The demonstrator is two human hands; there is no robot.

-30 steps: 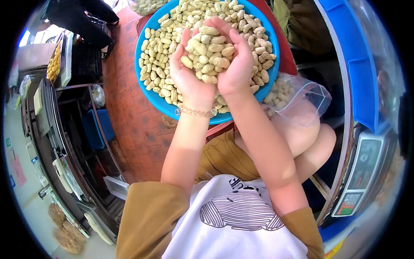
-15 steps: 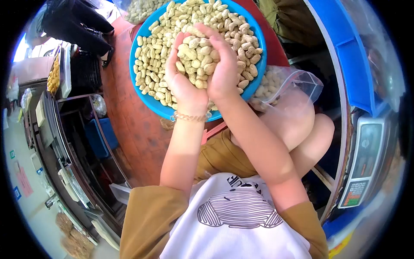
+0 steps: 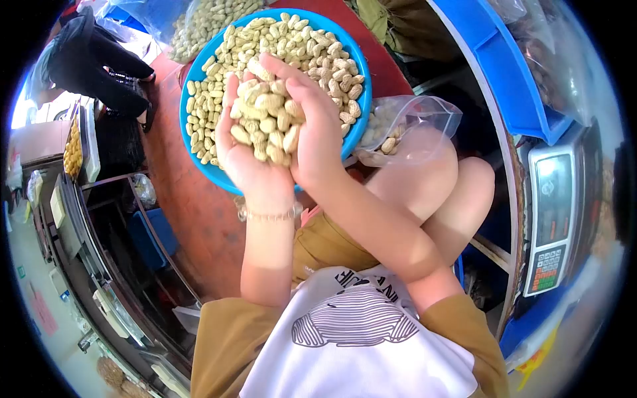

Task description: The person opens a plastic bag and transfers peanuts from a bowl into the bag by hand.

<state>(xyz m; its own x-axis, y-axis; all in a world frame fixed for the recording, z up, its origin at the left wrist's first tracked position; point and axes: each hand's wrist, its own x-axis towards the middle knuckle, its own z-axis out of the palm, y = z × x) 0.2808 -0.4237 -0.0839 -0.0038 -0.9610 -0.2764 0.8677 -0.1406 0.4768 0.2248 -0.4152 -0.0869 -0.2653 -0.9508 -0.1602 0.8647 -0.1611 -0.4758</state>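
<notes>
My left hand (image 3: pixel 249 169) and my right hand (image 3: pixel 320 136) are cupped side by side, holding a heap of peanuts (image 3: pixel 267 123) in their shells. Both hands are over the near part of a round blue basin (image 3: pixel 364 69) filled with more unshelled peanuts (image 3: pixel 305 40). A bracelet circles my left wrist. To the right of the basin, a clear zip bag (image 3: pixel 424 113) with some peanuts inside lies against my knee.
Another plastic bag of peanuts (image 3: pixel 209 25) is beyond the basin. A scale (image 3: pixel 552 205) and a blue tray (image 3: pixel 507 79) are on the right. Metal shelving (image 3: pixel 109 179) runs along the left. A person in dark trousers (image 3: pixel 106 66) is at the upper left.
My cupped hands, still full of peanuts, have moved left and closer to my body. The basin also appears farther left as the view shifts, and more of the bag behind it shows.
</notes>
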